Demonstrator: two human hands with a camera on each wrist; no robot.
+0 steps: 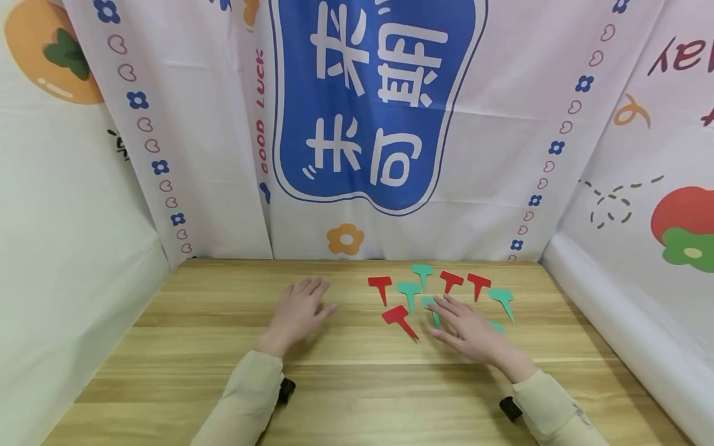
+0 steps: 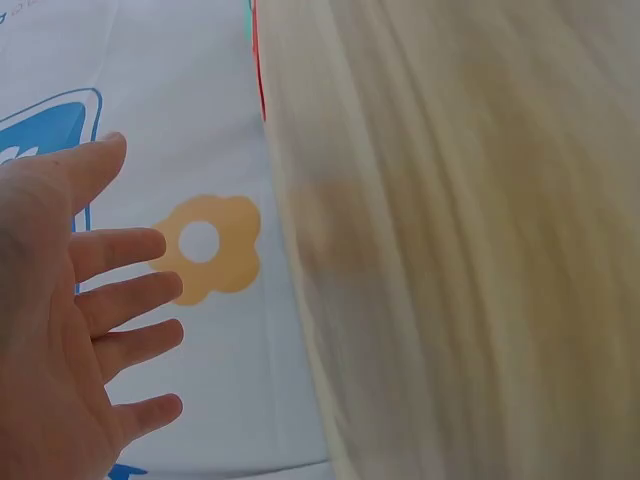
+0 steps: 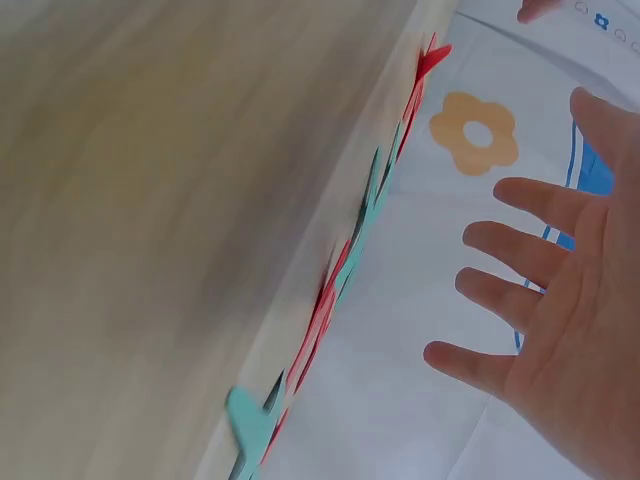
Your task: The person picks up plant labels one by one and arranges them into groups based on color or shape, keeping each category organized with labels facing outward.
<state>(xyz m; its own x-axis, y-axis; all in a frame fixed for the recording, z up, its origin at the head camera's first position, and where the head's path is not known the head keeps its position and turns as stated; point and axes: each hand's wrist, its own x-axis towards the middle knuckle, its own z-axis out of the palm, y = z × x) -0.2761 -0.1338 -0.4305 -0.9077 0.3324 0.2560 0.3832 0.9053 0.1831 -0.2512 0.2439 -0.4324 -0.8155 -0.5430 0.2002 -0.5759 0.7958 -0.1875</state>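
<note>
Several red and green T-shaped plant labels lie scattered on the right half of the wooden table (image 1: 346,396). My right hand (image 1: 471,331) is over them, palm down with fingers spread, overlapping a green label (image 1: 429,302) and partly hiding another green label (image 1: 495,326). Left of its thumb lies a red label (image 1: 398,314). In the right wrist view the fingers (image 3: 510,258) hold nothing, and the labels line the table edge-on. My left hand (image 1: 298,313) hovers to the left of the labels, its fingers loosely extended; the left wrist view shows its palm (image 2: 40,330) bare.
Farther back are a red label (image 1: 380,284), a green label (image 1: 422,272) and a red label (image 1: 479,284). A white printed cloth (image 1: 223,155) hangs behind the table, with white cloth walls on both sides. Each sleeve has a dark band device (image 1: 286,390) at the wrist.
</note>
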